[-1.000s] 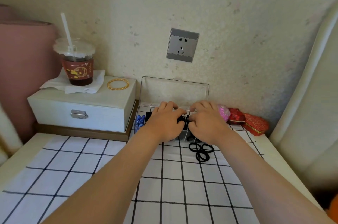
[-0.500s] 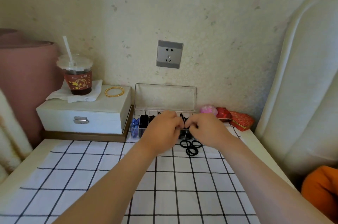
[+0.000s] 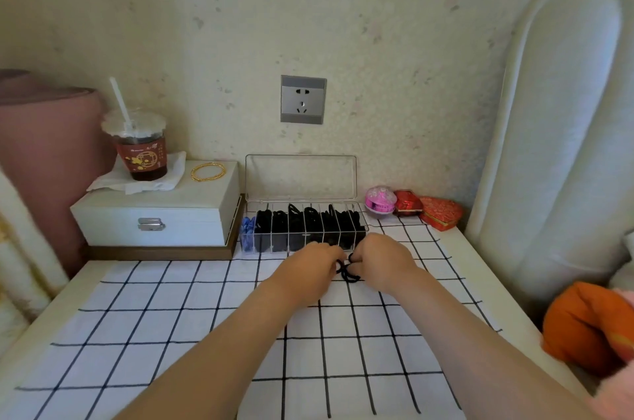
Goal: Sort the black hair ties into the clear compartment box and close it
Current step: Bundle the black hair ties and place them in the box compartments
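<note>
Left hand (image 3: pixel 308 268) and right hand (image 3: pixel 382 263) pinch the loose black hair ties (image 3: pixel 348 274) near the back edge of the desk (image 3: pixel 477 282), just before the open clear compartment box (image 3: pixel 302 229) — best to lift all loops together, then seat them in a roomier cell.

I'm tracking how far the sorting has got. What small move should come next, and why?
Probably lift the loose hair ties off the checked cloth and drop them into a compartment of the clear box. They lie just in front of it, the left hand and right hand both pinch at them, and the lid stands open, so closing looks premature.
</note>
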`<state>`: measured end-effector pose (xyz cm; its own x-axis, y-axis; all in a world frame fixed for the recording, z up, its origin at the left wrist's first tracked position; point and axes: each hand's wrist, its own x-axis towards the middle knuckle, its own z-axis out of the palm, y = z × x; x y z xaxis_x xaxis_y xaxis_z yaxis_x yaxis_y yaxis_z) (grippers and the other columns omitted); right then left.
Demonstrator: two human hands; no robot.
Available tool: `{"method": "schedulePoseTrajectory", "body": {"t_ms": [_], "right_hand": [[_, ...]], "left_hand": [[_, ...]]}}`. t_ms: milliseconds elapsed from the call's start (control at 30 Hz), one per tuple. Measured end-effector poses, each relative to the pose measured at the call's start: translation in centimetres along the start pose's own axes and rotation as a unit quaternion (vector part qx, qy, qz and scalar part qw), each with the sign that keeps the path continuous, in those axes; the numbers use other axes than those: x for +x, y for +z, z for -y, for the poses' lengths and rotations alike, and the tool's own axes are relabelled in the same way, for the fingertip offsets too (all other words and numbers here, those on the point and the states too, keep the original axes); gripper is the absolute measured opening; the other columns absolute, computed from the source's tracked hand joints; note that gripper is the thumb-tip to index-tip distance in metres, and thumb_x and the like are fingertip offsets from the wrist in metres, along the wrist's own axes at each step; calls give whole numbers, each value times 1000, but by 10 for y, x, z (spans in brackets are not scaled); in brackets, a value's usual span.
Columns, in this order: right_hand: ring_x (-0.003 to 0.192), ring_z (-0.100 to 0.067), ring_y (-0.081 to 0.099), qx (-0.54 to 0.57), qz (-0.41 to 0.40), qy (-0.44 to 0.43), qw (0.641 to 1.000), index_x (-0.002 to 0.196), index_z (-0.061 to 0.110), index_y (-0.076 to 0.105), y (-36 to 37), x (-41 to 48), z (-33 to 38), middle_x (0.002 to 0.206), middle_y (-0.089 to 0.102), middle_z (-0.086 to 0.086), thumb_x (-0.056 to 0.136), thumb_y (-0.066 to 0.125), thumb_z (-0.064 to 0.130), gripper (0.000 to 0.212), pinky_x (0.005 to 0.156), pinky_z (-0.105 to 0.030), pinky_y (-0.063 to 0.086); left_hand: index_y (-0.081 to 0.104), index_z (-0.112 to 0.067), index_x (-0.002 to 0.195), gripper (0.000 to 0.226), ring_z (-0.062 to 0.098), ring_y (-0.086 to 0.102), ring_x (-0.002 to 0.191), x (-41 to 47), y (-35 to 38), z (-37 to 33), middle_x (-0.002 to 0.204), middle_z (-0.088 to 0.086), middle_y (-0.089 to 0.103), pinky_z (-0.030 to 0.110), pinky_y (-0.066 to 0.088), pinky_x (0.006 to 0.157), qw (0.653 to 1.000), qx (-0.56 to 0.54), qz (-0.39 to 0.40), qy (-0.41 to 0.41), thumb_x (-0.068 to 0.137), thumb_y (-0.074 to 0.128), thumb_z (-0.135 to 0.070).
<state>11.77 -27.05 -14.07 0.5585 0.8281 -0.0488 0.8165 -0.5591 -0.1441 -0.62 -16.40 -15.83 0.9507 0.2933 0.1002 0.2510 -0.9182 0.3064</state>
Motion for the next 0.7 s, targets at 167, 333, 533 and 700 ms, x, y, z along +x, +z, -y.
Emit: {"method": "schedulePoseTrajectory", "body": {"t_ms": [167,333,533,700], "right_hand": [[79,-22,66,-10,68,24,997,73,20,70,-11,10,6,79,67,-2,84,71,28,14,68,-28,52],[83,-24,66,-62,69,-36,995,82,16,72,-14,2,6,82,69,-1,84,64,24,11,71,-32,54],[62,-20,51,15,111,-61,992,62,15,58,-8,-4,6,63,52,-3,79,64,27,22,60,-31,45],[64,-18,68,360,127,-43,923,86,11,70,-19,-9,11,75,66,-7,91,60,14,11,54,-29,55]], "left_hand": [[69,-16,114,25,22,59,107,3,-8,7,117,6,64,30,49,89,999,10,12,-49,97,51,-14],[70,-14,110,23,24,57,106,2,-10,6,119,5,56,33,50,90,997,20,27,-67,98,51,-18],[63,-15,105,16,16,58,90,-3,-10,12,99,-1,64,26,48,77,988,-110,-9,-109,99,49,-18],[69,-17,97,7,7,62,72,0,-14,16,85,-2,70,19,50,65,939,-294,-44,-175,94,63,-18]]}}
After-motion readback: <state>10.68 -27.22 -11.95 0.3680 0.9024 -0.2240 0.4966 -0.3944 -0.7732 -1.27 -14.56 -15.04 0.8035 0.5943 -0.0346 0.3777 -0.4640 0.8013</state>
